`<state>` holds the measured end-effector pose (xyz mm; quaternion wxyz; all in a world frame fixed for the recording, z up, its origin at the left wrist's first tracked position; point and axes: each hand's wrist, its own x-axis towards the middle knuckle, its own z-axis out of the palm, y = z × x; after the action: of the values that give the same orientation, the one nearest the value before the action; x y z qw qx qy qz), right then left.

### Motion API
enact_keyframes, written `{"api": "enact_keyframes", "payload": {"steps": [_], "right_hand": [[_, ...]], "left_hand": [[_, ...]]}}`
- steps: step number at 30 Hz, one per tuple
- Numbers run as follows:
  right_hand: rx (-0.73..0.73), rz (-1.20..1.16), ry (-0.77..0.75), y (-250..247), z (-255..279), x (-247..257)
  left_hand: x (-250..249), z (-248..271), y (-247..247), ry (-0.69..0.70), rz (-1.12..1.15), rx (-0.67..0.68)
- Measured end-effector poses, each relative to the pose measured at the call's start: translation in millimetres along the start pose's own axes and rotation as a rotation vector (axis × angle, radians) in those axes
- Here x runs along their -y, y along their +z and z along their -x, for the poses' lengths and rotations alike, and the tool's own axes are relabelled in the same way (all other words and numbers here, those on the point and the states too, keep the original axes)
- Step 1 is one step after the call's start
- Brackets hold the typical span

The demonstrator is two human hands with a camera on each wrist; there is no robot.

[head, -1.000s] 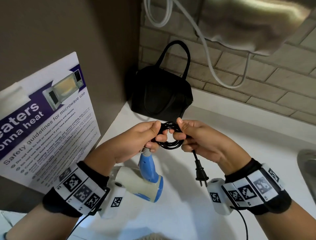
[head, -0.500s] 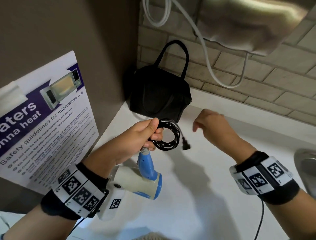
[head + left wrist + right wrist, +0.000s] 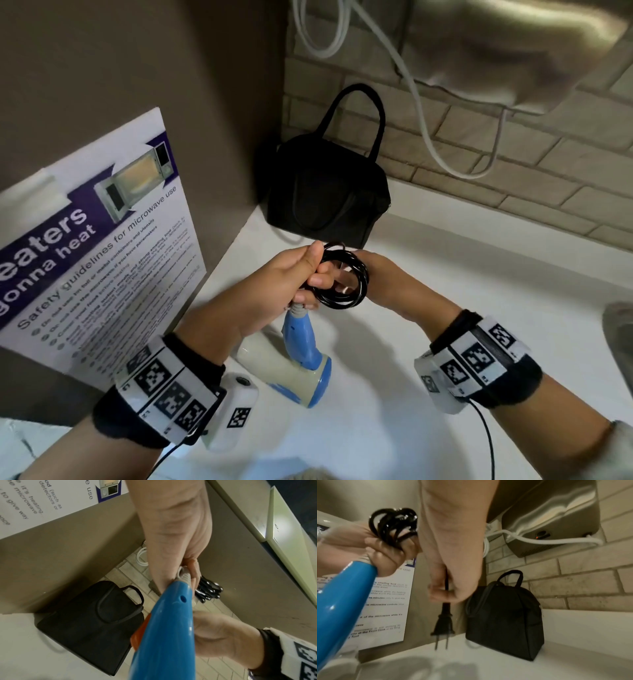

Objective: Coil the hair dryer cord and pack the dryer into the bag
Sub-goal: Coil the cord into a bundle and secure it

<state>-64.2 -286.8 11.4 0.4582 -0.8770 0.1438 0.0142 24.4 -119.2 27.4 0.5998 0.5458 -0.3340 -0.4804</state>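
Right hand (image 3: pixel 387 281) has come back in from where it hung free 0.5 s ago, now just behind the coil (image 3: pixel 342 279) w/ its fingers pinching the cord's tail, plug (image 3: pixel 443 625) dangling below. Left hand (image 3: pixel 291 284) is clenched round the coil's gathered loops at the top of the dryer (image 3: pixel 298 363) handle, dryer hanging under the coil, nozzle down near the counter (image 3: pixel 479 308).

Step in hand, by my read: finishing the coil, last tail & plug not yet tucked. Next move prob needs the tail wrapped or threaded thru the loops so it holds, then bag (image 3: pixel 325 192) opened; it stands beyond the coil in the wall corner & looks zipped.

Head view hides the plug & the right fingers behind the coil; right wrist view shows both plainly. Left wrist view shows the grey strain relief (image 3: pixel 184 576) in the left fingers, not clear elsewhere
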Motion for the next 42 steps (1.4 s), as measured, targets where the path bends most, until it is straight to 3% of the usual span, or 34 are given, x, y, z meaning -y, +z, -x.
{"api": "enact_keyframes", "payload": {"steps": [2,5,9,11,14,24,28,35,38,42], "right_hand": [[-0.062,0.181,0.014,-3,-7,-16],[-0.171,0.167,0.068,-15,-11,-25],[-0.290,-0.373,0.086,-31,-12,-12],[-0.262,-0.638,0.105,-38,-10,-2],[-0.161,-0.824,0.129,-38,-4,9],[0.014,-0.917,0.181,-29,9,1],[0.011,-0.925,0.214,-27,7,1],[0.127,-0.942,0.217,-20,5,9],[0.150,-0.916,0.186,-20,5,16],[0.051,-0.896,0.224,-22,8,19]], "left_hand": [[0,1,-1,0.000,0.015,-0.001],[-1,0,-1,-0.020,0.061,-0.020],[-2,-1,-1,-0.010,0.016,-0.017],[-2,-4,0,-0.009,0.011,-0.017],[-1,-5,0,0.000,0.007,-0.032],[2,-8,-1,0.020,0.046,-0.063],[3,-9,-1,0.006,0.042,-0.082],[1,-3,0,0.030,0.000,-0.022],[1,-2,2,0.053,-0.060,-0.093],[0,-2,6,0.038,-0.107,-0.234]]}}
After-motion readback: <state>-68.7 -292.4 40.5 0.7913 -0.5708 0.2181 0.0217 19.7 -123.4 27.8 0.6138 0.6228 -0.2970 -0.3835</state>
